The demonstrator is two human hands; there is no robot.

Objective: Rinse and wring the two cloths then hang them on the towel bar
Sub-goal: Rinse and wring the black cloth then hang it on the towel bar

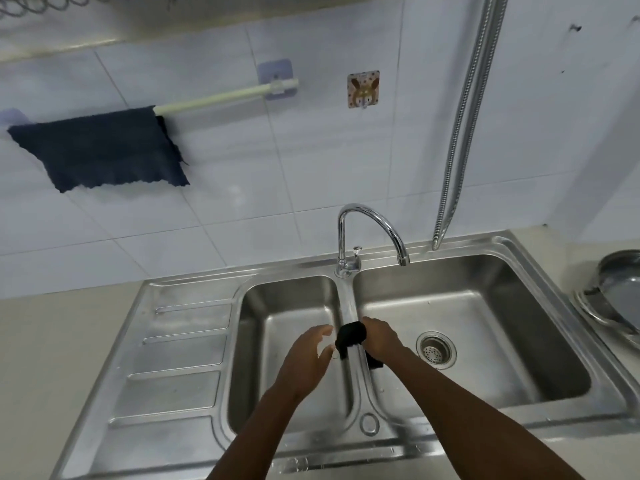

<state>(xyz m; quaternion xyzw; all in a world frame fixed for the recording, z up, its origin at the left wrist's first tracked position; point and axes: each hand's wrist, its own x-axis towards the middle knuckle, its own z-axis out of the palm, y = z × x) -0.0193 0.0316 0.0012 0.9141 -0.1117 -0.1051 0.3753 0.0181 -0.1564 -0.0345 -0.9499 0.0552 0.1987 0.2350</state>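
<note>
One cloth (100, 148) is already draped over the towel bar (225, 97), up and well to the left of both hands. The second cloth (351, 336), dark and bunched into a tight wad, sits clenched in the right hand (379, 337), right above the divider between the two basins of the sink (519, 271). The left hand (308, 355) is released, fingers spread, just beside the wad but not touching it. Looks like the wringing step: best bet is for the left hand to close on the free end and twist against the right, keeping the drip over a basin, not the ridge. The tap (372, 225) arches just beyond the hands, so lift clear of its spout. Bare bar to the right of the hung cloth offers room; the path up-left looks open.
</note>
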